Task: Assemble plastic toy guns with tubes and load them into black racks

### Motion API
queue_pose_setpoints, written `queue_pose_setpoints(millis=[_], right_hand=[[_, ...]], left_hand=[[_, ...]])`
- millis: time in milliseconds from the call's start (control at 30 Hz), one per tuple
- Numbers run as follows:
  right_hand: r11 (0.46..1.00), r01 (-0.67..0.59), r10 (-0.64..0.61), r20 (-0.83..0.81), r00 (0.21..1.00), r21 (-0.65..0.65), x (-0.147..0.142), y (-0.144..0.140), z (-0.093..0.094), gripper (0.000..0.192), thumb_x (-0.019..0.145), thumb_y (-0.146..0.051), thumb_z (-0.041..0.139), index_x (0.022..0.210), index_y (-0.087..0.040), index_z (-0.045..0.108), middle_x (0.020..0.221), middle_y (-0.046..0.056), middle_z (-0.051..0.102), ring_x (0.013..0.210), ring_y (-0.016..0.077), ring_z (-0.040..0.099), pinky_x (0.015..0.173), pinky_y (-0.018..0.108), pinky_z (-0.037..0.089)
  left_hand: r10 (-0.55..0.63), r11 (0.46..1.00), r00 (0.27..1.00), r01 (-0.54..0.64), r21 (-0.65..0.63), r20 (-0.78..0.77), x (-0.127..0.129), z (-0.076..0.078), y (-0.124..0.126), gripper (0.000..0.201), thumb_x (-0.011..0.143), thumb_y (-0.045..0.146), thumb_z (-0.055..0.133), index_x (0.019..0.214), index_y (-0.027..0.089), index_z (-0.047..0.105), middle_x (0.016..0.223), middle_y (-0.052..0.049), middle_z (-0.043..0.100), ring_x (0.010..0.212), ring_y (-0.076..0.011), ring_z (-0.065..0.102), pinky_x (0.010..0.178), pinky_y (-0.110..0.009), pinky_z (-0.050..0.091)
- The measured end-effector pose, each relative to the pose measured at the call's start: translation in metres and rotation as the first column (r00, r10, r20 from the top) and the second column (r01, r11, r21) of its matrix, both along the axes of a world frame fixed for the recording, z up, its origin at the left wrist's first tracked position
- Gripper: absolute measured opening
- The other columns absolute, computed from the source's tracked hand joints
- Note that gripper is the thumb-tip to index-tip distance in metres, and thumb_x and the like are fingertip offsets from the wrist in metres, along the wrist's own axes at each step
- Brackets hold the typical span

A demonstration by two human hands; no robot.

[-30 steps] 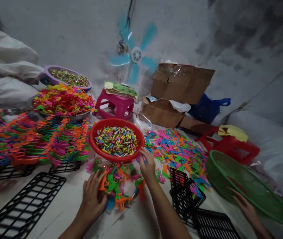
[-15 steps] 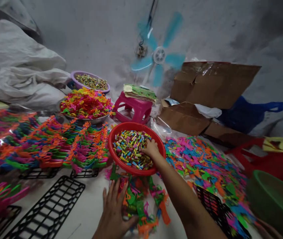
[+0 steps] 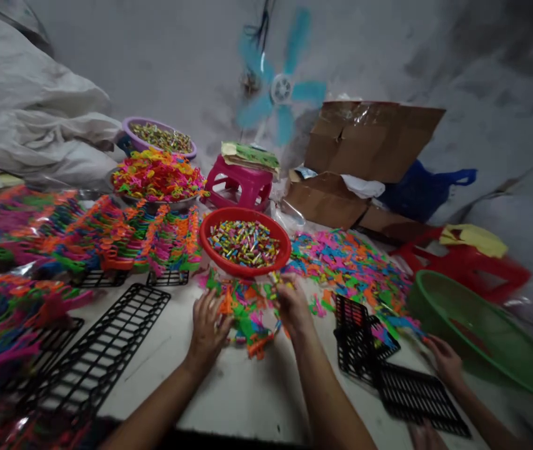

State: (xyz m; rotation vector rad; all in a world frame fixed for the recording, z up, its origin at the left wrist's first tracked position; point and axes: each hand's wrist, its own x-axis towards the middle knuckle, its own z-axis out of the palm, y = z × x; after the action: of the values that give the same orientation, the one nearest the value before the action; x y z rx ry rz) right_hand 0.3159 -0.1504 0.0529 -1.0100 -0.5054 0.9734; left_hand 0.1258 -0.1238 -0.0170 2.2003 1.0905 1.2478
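Hands meet at centre frame: left hand (image 3: 207, 328) spread flat on the heap of bright plastic toy pieces (image 3: 242, 309), right hand (image 3: 292, 306) seemingly pinching small bits beside the red plastic bowl (image 3: 210, 253). Steady that heap; pinch singly.

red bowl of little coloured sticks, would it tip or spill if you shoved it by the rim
The red bowl looks wide and shallow, so it would likely slide rather than tip. Its small coloured pieces lie loose and heaped, so they would probably shift or scatter. It seems thin plastic, likely light.
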Motion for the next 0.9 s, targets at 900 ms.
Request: queue_pose_setpoints(millis=[900], right_hand=[[0.983,0.071,0.018,0.481,0.877,-0.167,-0.134,-0.104,-0.071,0.031,0.089,-0.036,0.035,0.103,-0.017,0.055,0.103,0.008,0.06,0.099,0.0165,0.055,0.088,0.031,0.042]], left_hand=[[0.49,0.178,0.608,0.633,-0.754,0.625,-0.001,0.028,-0.099,0.047,0.069,0.025,0.066,0.112,0.018,0.049,0.107,-0.006,0.06,0.102,-0.0168,0.054,0.094,-0.027,0.037]])
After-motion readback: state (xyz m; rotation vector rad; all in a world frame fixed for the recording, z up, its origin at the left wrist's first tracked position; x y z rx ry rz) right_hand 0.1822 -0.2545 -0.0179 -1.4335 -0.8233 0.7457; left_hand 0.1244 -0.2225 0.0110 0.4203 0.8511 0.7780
